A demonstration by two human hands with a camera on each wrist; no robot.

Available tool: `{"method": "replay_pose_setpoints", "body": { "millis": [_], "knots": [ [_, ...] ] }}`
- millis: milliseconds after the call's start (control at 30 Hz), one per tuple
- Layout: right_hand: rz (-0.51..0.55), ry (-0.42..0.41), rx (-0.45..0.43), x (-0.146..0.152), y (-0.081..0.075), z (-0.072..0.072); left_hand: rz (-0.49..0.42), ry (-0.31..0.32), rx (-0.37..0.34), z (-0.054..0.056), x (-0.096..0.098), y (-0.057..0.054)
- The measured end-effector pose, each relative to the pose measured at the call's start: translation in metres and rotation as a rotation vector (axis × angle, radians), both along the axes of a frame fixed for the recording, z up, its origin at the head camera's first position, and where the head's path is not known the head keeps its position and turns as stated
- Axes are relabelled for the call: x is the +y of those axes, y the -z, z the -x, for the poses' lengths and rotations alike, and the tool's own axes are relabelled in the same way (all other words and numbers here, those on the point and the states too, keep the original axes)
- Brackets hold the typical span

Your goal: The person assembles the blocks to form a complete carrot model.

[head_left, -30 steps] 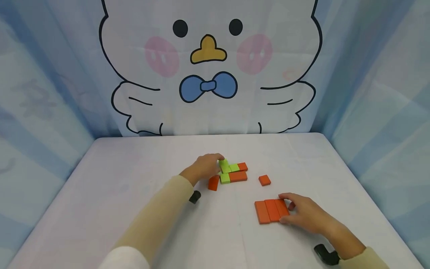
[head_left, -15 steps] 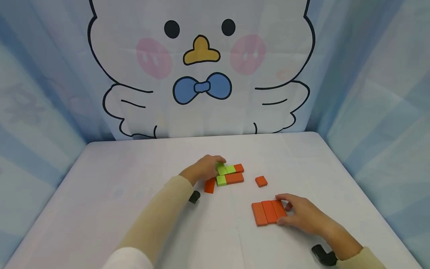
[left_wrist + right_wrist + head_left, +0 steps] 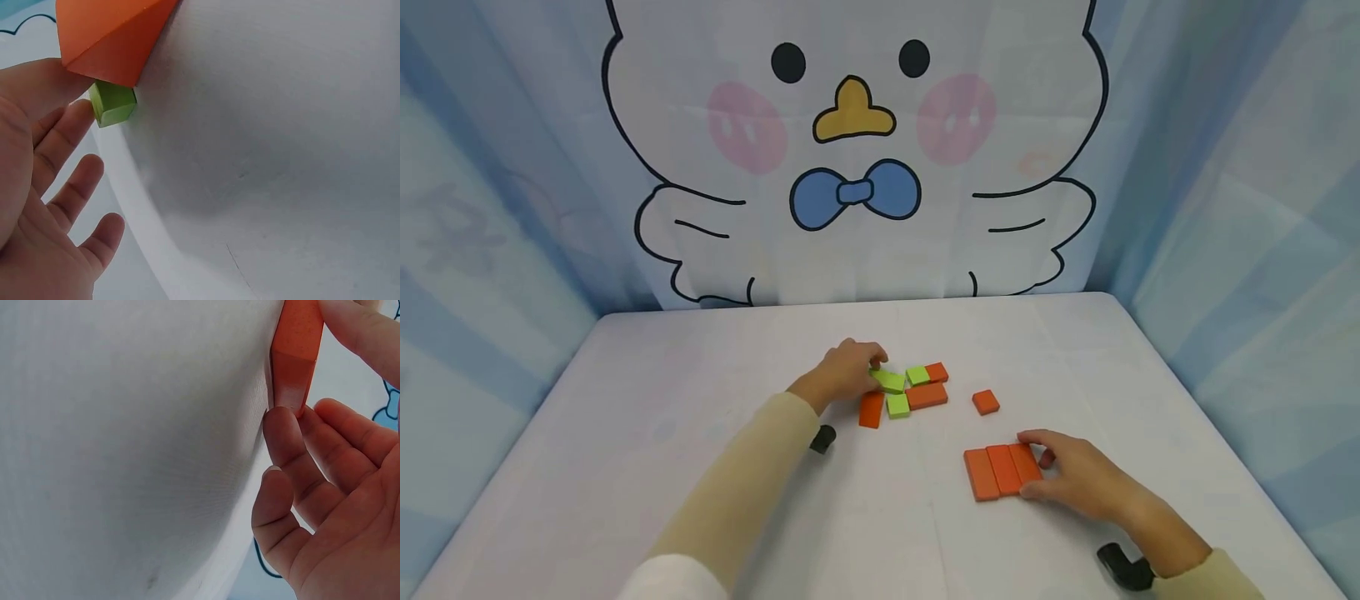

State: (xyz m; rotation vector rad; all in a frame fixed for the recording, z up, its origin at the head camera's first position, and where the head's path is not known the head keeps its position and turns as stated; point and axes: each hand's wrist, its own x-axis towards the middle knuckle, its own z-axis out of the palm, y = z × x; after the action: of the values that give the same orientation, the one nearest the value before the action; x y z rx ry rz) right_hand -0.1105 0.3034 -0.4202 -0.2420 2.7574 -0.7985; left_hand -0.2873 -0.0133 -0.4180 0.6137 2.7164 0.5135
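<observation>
My left hand pinches a longer green block between thumb and fingers at the back of the table. In the left wrist view, the green block shows at the fingertips, partly behind an orange block. Just right of it lie a small green block and a small orange block, end to end. In front are another small green block and a long orange block. My right hand holds the right end of three orange blocks lying side by side, thumb and finger at its ends.
An orange block lies by the left wrist, in front of the green ones. One small orange block sits alone between the two groups. The white table ends at a printed curtain behind and at both sides.
My left hand has drawn the longer green block leftward and turned it, opening a gap to the small green block beside it. The right hand stays at the orange row.
</observation>
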Motion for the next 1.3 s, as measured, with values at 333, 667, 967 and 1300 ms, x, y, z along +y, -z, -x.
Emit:
{"method": "replay_pose_setpoints", "body": {
  "millis": [333,667,967,1300],
  "knots": [
    [0.015,-0.003,-0.003,0.000,0.002,0.001,-0.027,0.009,0.026,-0.002,-0.004,-0.001],
    [0.007,0.008,-0.004,0.000,0.003,-0.001,-0.050,0.128,0.078,-0.027,0.032,-0.021],
    [0.001,0.025,-0.020,0.002,0.001,-0.001,-0.035,0.217,0.069,-0.059,0.090,-0.011],
    [0.015,-0.011,-0.001,0.002,0.000,0.000,-0.029,0.189,0.027,-0.076,0.114,0.005]
  ]
}}
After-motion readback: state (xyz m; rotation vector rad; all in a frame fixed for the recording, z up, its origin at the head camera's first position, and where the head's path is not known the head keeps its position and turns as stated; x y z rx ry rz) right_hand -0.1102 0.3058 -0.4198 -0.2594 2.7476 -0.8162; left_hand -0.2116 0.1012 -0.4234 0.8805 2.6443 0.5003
